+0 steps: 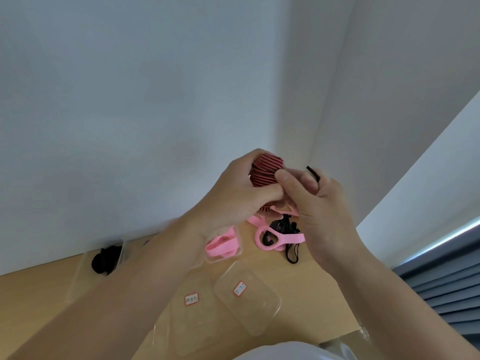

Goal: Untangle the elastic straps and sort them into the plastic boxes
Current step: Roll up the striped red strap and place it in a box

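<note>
Boxes of clear shallow plastic (259,315) lie nearest on the light wooden table (39,294). Two of them sit just beside each other, each bearing a red-bordered white label (191,299) whose writing is too small to read. Beyond them, partly behind the left forearm, a third clear plastic box (235,252) holds looped pink elastic straps (220,244). Further left, close to the wall, a fourth clear plastic box (122,252) holds a bunch of black elastic straps (104,258). That makes four boxes in all, two of them with straps inside.

Right of the pink-filled box a loose tangle of straps (283,239) lies on the table, flat pink loops wound through with thin black cords. I cannot tell how many straps it contains, and the right wrist covers its right edge.

Both hands are up above the tangle. The left hand (233,188) has its fingers curled tight round a bunched red-and-black striped elastic strap (267,167). The right hand (322,203) pinches the same bunch with its thumb, and a short black strap end (313,174) sticks up from among its curled fingers.

Behind stand pale walls (130,100), with a blue pleated curtain (446,281) at the right.
</note>
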Available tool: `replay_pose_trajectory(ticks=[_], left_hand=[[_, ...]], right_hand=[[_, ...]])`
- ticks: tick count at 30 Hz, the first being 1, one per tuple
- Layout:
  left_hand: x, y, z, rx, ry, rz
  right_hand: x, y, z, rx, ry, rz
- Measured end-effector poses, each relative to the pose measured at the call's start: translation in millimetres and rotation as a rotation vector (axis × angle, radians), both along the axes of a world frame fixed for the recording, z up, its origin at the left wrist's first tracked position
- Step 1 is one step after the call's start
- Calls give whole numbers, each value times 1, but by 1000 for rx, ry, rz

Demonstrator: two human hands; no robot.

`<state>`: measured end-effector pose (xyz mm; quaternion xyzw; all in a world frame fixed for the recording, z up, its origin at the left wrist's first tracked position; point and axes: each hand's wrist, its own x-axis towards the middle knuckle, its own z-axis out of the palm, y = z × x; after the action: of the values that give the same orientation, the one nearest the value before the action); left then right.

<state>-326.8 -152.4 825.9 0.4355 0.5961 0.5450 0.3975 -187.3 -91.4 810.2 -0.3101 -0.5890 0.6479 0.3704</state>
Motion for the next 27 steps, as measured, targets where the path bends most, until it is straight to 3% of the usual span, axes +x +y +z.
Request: replay_pose_trajectory(ticks=[3,5,9,15,18,25,27], left_hand=[[2,11,2,42,-72,99],[-4,13,4,51,-134,79],[-15,3,0,-7,-182,13],[-30,-3,-21,-81,-262,244],[-29,-4,-38,-125,-156,345],[-3,7,-46,-99,173,325],[8,14,-40,-95,190,341]], right_hand=[[-1,-5,-6,185,-189,-22],[3,-5,-10,194,-280,-1],[18,6,-8,106,-313,39],[29,-5,-14,237,-302,69],[36,-15,-18,248,-280,79],[42,-9,-6,141,-141,-20],[40,-7,-3,164,-92,-43]])
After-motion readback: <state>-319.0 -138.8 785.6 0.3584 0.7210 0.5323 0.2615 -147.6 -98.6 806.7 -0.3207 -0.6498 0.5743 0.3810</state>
